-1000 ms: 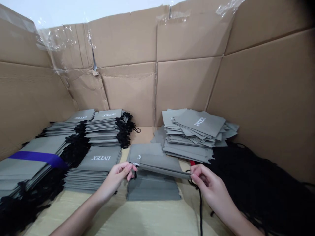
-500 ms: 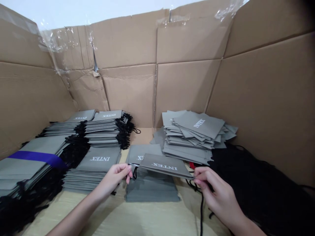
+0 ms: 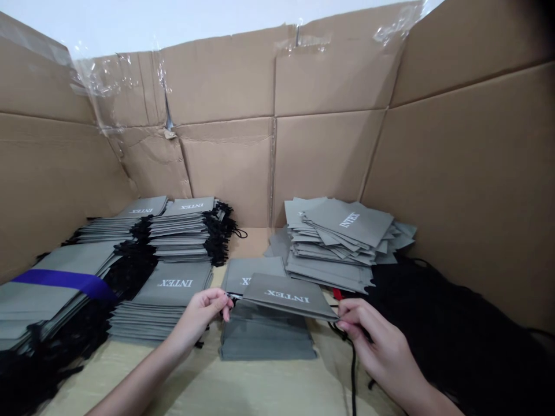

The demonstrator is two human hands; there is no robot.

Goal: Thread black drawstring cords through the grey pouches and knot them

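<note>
A grey pouch printed INTEX hangs in the air between my hands. My right hand pinches its right corner. At its left end, my left hand is closed with thumb and finger on a thin, silvery threading needle, beside black cord; the needle is small and mostly hidden. Beneath the held pouch lies a stack of grey pouches. Black cord dangles below my right hand. A small red thing shows behind my right fingertips; its kind is unclear.
Neat stacks of corded grey pouches fill the left, one bound with a purple band. A loose pile of pouches stands at the back right. Black cords heap at the right. Cardboard walls surround the surface.
The held pouch and both hands have shifted very slightly left and down in view. The silvery needle and the cord loop at my left hand show less. Both grips stay the same.
</note>
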